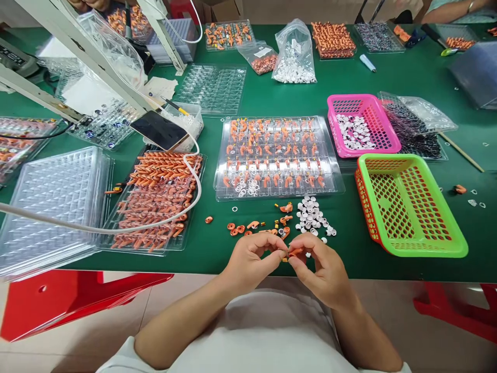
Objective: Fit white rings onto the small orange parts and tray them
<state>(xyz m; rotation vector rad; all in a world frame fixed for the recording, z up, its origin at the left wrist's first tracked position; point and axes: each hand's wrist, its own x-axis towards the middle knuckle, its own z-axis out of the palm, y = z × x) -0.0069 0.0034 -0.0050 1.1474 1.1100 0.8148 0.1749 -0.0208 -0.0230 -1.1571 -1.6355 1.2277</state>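
Observation:
My left hand (253, 263) and my right hand (324, 268) meet at the table's front edge, thumbs and forefingers pinched together. Between the right fingertips shows a small orange plastic part (296, 252). The left fingertips press against its near side; what they pinch is too small and covered to make out. Just beyond my hands lie loose orange parts (286, 208), several orange rings (232, 226) and small yellow-and-black pieces. A heap of small white discs (310, 213) sits right of these. Behind them, a clear compartment tray (337, 181) carries rows of orange parts and white rings.
To the right stand a green basket (446, 243) and a pink basket (332, 111) with white pieces. Orange parts fill trays (155, 207) on the left, crossed by a white cable (77, 228). A phone (159, 129) rests near a metal frame (112, 77). Other people's arms show at the far edge.

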